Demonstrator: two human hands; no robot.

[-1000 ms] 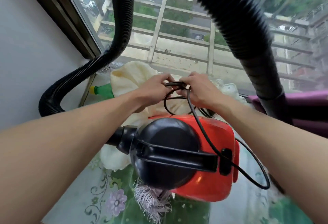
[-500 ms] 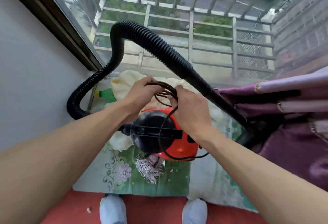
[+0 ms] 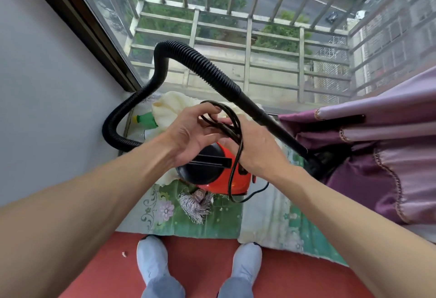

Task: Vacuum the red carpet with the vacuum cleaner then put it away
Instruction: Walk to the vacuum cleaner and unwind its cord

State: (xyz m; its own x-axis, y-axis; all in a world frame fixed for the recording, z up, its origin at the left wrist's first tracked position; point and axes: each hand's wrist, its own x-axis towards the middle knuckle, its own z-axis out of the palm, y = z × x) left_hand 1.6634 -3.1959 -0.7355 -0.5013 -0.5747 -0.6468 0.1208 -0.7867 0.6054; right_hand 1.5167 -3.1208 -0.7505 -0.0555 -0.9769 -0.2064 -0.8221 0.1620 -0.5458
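The red and black vacuum cleaner (image 3: 219, 175) stands on a floral cloth on the window ledge below my hands. Its ribbed black hose (image 3: 203, 66) arches up from the left and runs down as a rigid tube toward the right. I hold a bundle of coiled black power cord (image 3: 226, 123) above the machine. My left hand (image 3: 188, 132) pinches the loops from the left. My right hand (image 3: 257, 149) grips them from the right, and one strand hangs down past the vacuum's side. The red carpet (image 3: 203, 267) lies under my feet.
A cream cloth (image 3: 169, 106) and a green bottle (image 3: 146, 118) lie behind the vacuum by the window. Purple curtains (image 3: 377, 146) hang at the right, over the tube's lower end. A grey wall is at the left. A white crumb (image 3: 124, 254) lies on the carpet.
The view has pulled back and up from the vacuum, so the carpet and my feet show. Both hands have lifted the coiled cord higher above the machine, and the hose now sits lower in view.
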